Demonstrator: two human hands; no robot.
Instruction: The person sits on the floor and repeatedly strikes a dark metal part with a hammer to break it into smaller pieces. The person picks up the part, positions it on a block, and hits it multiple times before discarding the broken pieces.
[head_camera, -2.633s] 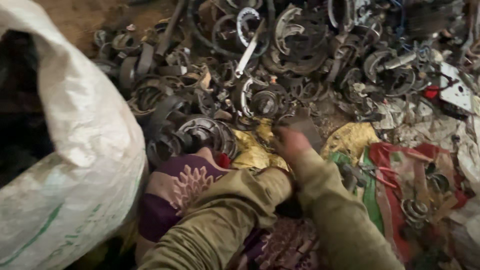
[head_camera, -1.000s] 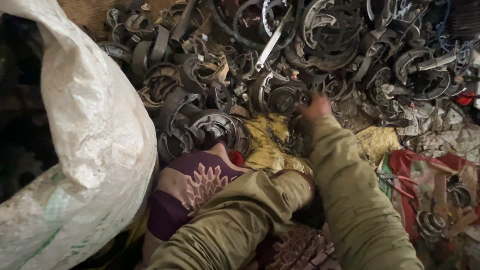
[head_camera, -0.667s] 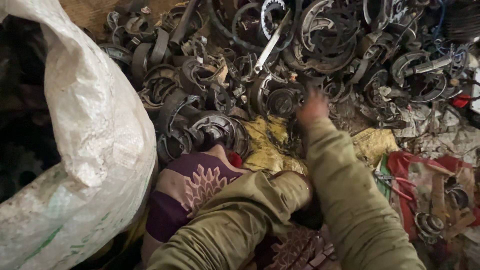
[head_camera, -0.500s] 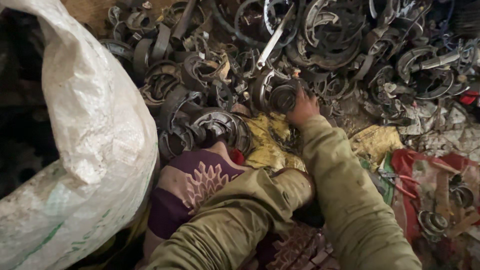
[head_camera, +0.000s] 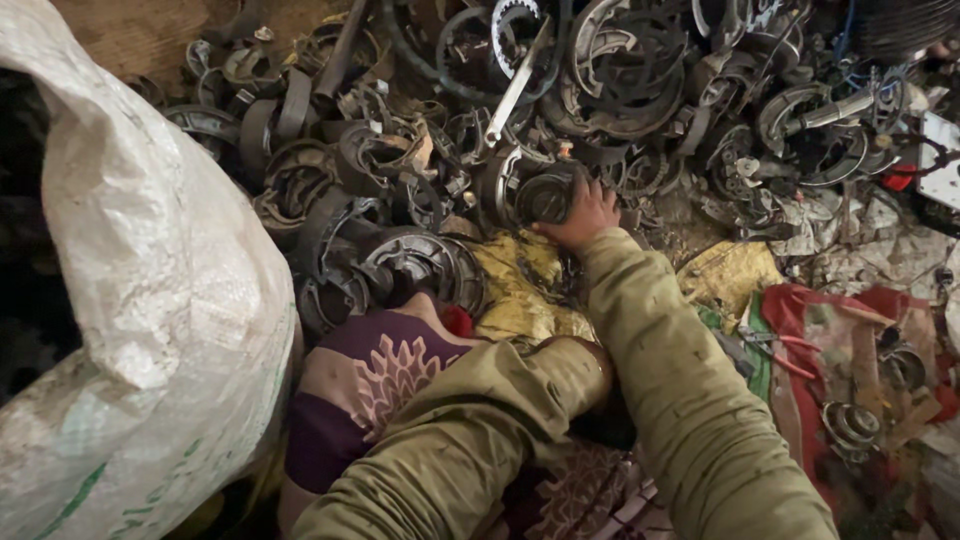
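Round dark metal drum part (head_camera: 545, 197) is gripped by right hand (head_camera: 583, 213) at scrap pile's near edge; left hand hidden, state can't be told.

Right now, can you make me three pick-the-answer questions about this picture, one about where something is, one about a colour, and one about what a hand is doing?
1. Where is the big white sack?
A. left side
B. right side
C. on the metal pile

2. What colour are the person's sleeves?
A. blue
B. olive green
C. white

3. What is the right hand doing?
A. waving in the air
B. resting on the sack
C. touching a round dark metal part

Answers: 1 A, the sack fills the left edge. 2 B, both arms wear olive green. 3 C, its fingers lie against the part in the scrap pile.
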